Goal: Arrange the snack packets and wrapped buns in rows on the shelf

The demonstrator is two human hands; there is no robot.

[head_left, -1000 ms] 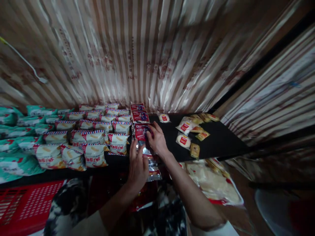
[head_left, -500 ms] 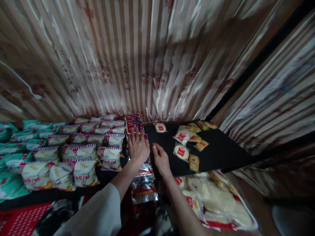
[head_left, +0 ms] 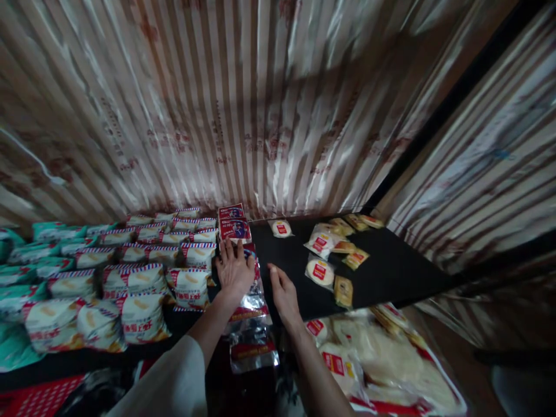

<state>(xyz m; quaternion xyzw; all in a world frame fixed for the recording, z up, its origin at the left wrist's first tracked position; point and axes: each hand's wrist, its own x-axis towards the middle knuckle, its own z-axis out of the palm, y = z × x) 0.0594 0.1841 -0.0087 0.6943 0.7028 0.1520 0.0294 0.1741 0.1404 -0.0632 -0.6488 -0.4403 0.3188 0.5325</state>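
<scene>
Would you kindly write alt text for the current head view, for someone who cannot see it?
A person's left hand is spread over a column of red packets on a black table, with the right hand, seemingly empty, beside it. Rows of white bags and teal bags stand to the left; small white packets and yellow packets lie to the right.

The striped sheeting [head_left: 247, 104] at twelve o'clock looks like creased, glossy plastic, while the table [head_left: 391, 275] at four o'clock has a matt, dark top. Crinkled, foil-like film shines on the flat packets [head_left: 252, 349] at six o'clock; the basket [head_left: 47, 397] at eight looks like perforated plastic.
</scene>
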